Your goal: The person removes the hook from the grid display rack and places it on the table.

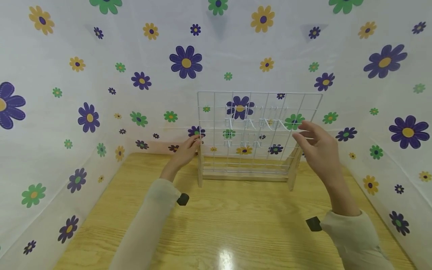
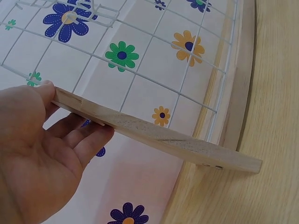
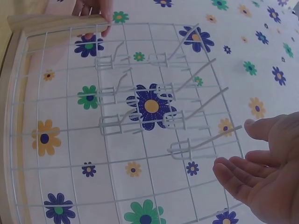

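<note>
A white wire grid panel (image 1: 258, 112) stands upright in a wooden frame (image 1: 243, 176) at the back of the table. Several white wire hooks (image 3: 201, 144) stick out of its upper middle. My left hand (image 1: 195, 142) grips the frame's left wooden post (image 2: 163, 137), thumb on one side and fingers on the other (image 2: 70, 112). My right hand (image 1: 302, 131) hovers just in front of the panel's right side, with its fingers spread and holding nothing. In the right wrist view the right hand (image 3: 238, 147) is close to the tip of the nearest hook without touching it.
The wooden table (image 1: 236, 225) is enclosed on three sides by white walls with flower prints (image 1: 185, 62). The panel stands close to the back wall. A black wrist strap piece (image 1: 182, 199) shows on each sleeve.
</note>
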Demonstrator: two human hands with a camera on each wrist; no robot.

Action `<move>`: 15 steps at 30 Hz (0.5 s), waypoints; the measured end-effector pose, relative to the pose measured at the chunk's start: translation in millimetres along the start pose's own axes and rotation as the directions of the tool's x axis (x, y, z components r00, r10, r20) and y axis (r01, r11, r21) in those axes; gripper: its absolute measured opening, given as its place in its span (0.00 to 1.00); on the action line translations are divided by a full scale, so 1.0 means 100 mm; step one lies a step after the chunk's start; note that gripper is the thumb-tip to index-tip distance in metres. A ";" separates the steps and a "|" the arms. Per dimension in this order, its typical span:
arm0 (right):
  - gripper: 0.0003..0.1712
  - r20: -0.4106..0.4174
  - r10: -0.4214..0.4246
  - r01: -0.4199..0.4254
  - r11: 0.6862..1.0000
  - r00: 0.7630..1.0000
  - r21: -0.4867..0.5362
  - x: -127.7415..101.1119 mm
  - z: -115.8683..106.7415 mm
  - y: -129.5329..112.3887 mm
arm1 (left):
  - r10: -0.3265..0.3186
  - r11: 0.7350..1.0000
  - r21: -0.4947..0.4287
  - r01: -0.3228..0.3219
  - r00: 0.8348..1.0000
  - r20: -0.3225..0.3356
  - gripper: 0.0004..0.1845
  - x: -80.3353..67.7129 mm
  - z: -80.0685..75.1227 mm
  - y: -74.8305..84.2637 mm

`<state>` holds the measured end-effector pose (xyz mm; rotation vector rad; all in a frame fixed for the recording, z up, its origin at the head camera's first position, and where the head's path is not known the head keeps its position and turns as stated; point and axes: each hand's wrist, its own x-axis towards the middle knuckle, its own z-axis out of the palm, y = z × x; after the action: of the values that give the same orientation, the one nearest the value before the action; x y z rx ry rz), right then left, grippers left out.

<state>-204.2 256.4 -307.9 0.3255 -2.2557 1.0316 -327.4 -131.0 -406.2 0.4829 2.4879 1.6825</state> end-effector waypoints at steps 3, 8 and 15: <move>0.23 -0.014 0.000 0.000 1.000 1.000 -0.007 0.03 0.06 -0.05 | 0.012 1.000 -0.013 -0.012 1.000 -0.007 0.27 0.00 -0.01 -0.01; 0.20 -0.019 0.004 -0.005 0.998 1.000 -0.067 0.05 0.15 -0.05 | 0.003 0.998 -0.061 -0.003 1.000 0.004 0.28 0.00 -0.02 -0.04; 0.20 -0.042 -0.020 0.017 0.998 0.999 -0.063 0.06 0.28 -0.05 | -0.006 0.994 -0.105 0.007 1.000 0.014 0.29 0.01 -0.02 -0.11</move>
<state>-219.2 231.9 -314.6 0.2945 -2.2371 0.9480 -330.8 -136.2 -415.2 0.4729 2.3740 1.7899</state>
